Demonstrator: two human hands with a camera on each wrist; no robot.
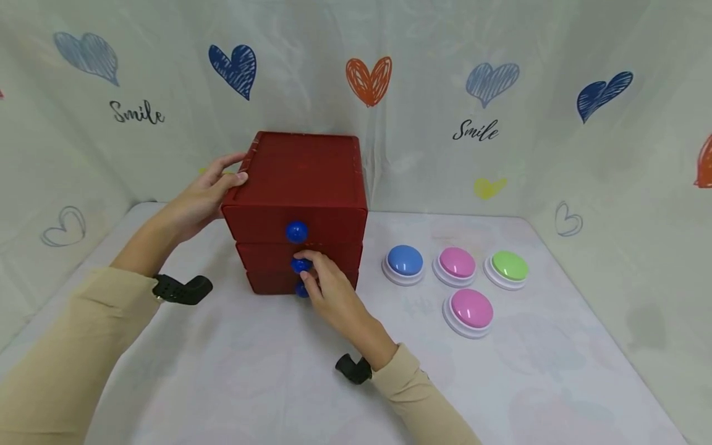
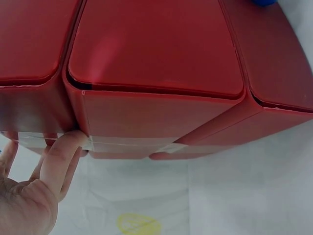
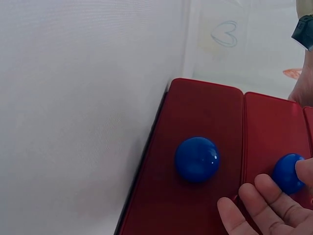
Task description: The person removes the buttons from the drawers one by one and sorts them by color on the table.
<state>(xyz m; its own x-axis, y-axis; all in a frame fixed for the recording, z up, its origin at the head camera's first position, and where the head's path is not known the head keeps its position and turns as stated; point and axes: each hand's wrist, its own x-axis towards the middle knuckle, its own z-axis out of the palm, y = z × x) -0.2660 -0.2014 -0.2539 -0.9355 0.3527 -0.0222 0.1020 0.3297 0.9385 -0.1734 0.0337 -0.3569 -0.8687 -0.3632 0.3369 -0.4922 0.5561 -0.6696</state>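
A red three-drawer cabinet [image 1: 303,170] stands on the table with its drawers flush, each bearing a round blue knob. My left hand [image 1: 203,191] rests against the cabinet's upper left side, thumb along the top edge. In the left wrist view the fingers [image 2: 61,159] touch the side wall near strips of clear tape [image 2: 127,144]. With thumb and fingertips my right hand [image 1: 336,296] pinches the middle knob [image 3: 288,174]. Its other fingers [image 3: 259,200] spread in front of the drawer fronts. The top knob [image 1: 296,232] and the bottom knob [image 3: 197,159] are untouched.
Right of the cabinet, several dome push buttons sit on white bases: a blue button [image 1: 405,260], a pink button [image 1: 457,262], a green button [image 1: 510,265] and a nearer pink button [image 1: 471,308]. A white curtain [image 1: 417,161] printed with hearts hangs behind the table [image 1: 556,371].
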